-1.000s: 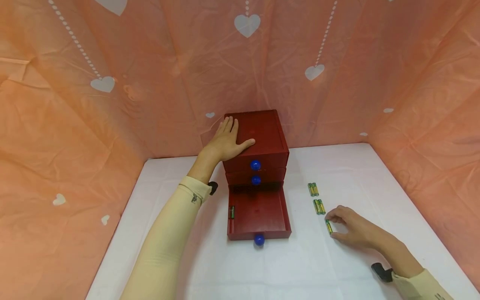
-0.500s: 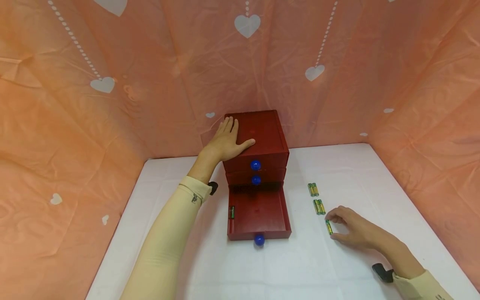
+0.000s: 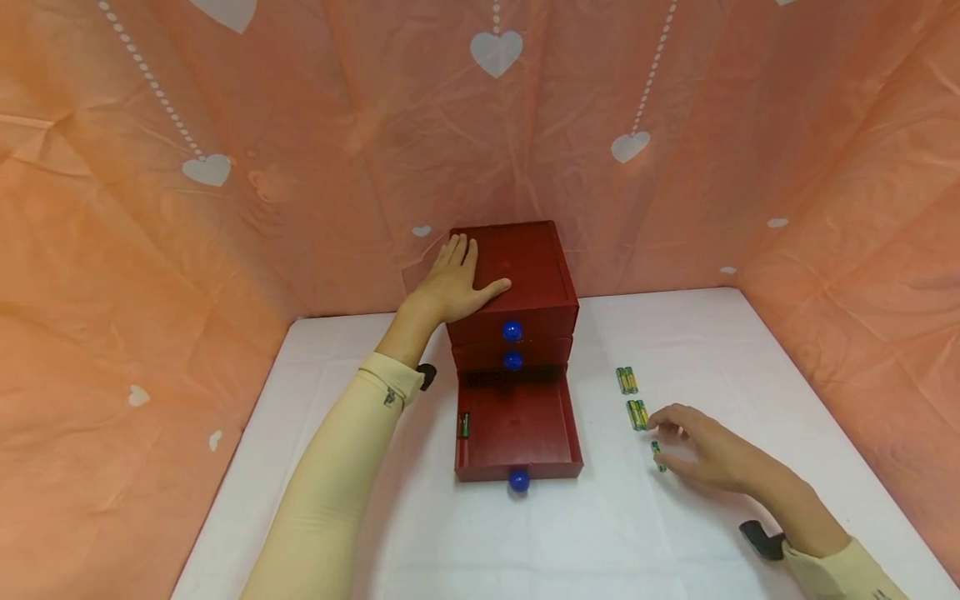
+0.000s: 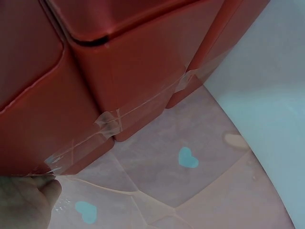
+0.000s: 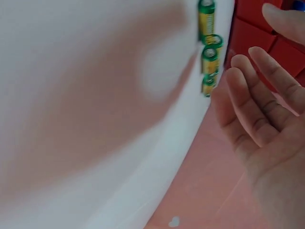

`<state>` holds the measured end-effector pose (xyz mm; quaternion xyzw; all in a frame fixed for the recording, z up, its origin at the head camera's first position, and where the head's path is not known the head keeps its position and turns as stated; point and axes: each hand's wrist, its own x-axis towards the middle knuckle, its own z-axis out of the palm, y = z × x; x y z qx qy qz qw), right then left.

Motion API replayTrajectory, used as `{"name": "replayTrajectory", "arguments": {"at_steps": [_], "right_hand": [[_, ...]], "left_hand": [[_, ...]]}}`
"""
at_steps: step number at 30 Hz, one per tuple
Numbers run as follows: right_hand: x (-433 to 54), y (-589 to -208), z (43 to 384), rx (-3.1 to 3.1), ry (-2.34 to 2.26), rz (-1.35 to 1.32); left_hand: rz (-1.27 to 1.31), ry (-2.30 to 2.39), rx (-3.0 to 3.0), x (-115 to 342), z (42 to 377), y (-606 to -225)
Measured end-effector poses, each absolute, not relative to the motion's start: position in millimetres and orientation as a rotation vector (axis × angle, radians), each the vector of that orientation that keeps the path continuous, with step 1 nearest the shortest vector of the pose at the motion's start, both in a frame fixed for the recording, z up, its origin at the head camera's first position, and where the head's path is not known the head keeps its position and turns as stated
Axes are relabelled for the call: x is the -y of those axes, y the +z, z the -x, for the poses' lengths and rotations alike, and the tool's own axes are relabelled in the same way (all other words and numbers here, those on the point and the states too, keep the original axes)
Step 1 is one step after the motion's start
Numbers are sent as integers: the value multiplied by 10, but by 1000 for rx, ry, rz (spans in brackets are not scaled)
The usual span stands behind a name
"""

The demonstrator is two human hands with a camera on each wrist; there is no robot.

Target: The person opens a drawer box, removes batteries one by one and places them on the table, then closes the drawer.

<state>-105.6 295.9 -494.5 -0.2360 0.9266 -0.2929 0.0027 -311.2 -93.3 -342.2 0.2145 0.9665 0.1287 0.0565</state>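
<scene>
A dark red drawer cabinet with blue knobs stands at the middle back in the head view, its bottom drawer pulled out. One green-and-yellow battery lies against that drawer's left wall. My left hand rests flat on the left part of the cabinet top, fingers spread. On the white table to the right, my right hand hovers beside a single battery, thumb and fingers parted. In the right wrist view, its fingers are loosely bent and hold nothing; the battery lies apart from them.
Behind the single battery lie two pairs of batteries, a near pair and a far pair. Orange cloth with white hearts encloses the white table. Clear tape runs along the cabinet's drawers in the left wrist view.
My right hand's fingertips have moved up and away from the single battery, which stays on the table. My left hand keeps its place on the cabinet.
</scene>
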Motion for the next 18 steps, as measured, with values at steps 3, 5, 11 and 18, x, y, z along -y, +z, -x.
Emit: {"name": "replayTrajectory", "arguments": {"at_steps": [3,5,11,18], "right_hand": [[-2897,-4892,1082,-2935,-949,838],[-2829,-4868,1106,-2941,-966,881],[-2580,-4808,1180,-2918,-1017,896],[-2312,-4797,1293,-2898,-1090,922]], "left_hand": [[-643,398,-2929,931,3113,-3420],[-642,400,-2926,933,3114,-3420],[-644,402,-2918,936,3107,-3414],[-643,394,-2922,936,3104,-3409]]}}
